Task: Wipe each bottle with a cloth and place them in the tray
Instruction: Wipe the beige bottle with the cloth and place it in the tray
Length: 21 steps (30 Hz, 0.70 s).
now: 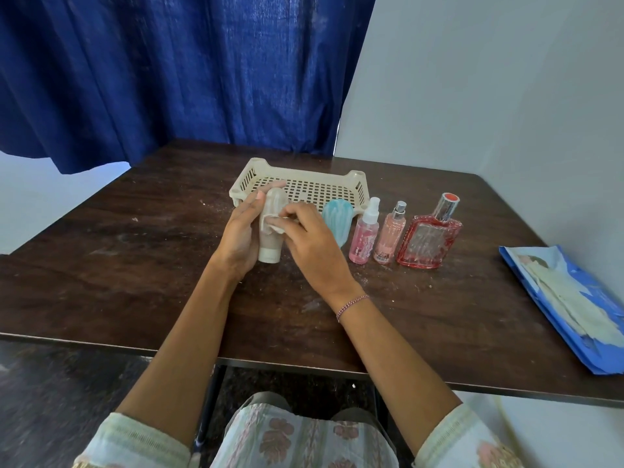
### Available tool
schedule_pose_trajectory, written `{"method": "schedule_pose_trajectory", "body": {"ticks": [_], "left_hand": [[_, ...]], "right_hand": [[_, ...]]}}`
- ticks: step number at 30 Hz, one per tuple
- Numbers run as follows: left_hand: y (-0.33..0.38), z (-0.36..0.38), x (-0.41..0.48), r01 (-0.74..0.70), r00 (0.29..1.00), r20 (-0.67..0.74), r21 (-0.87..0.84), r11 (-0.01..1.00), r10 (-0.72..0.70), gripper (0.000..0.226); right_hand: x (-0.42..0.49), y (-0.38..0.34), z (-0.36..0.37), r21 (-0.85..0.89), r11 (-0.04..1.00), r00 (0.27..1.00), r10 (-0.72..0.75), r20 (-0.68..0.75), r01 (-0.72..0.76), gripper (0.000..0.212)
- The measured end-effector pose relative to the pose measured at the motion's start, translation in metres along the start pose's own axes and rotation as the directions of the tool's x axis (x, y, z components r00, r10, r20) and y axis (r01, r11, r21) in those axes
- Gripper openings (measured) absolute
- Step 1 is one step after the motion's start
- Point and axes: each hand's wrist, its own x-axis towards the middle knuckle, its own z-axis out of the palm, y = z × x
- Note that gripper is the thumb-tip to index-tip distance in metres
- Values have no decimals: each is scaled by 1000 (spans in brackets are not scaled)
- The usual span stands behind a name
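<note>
My left hand (238, 231) grips a pale beige tube bottle (270, 243), held with its white cap toward me, in front of the cream perforated tray (351, 180). My right hand (312, 243) pinches a small white cloth (274, 227) against the tube's side. To the right stand a turquoise striped bottle (336, 221), a pink spray bottle (364, 233), a slim peach spray bottle (390, 234) and a wide red glass bottle (430, 236), in a row on the dark wooden table (135, 258). Nothing shows on the visible part of the tray's floor.
A blue packet with pale sheets (570, 305) lies at the table's right edge. A blue curtain (169, 72) hangs behind the table and a white wall (489, 96) stands to the right. My lap is below the table's near edge.
</note>
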Motion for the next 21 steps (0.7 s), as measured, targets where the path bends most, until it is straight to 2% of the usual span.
{"method": "schedule_pose_trajectory", "body": {"ticks": [5,10,17,21], "left_hand": [[2,2,-2,-9,999,32,-1,1000,9,40],[3,4,-3,3,999,32,-7,1000,-2,38],[-2,5,-2,-7,999,49,61,998,4,37],[-2,4,-2,-60,998,38,141,988,55,37]], "right_hand": [[2,4,-5,-3,999,996,40,-85,-41,25],[-2,-3,3,-34,995,995,-96,33,97,22],[3,8,-8,-43,997,991,54,-123,-60,23],[1,4,-4,-52,998,994,33,-104,-38,21]]}}
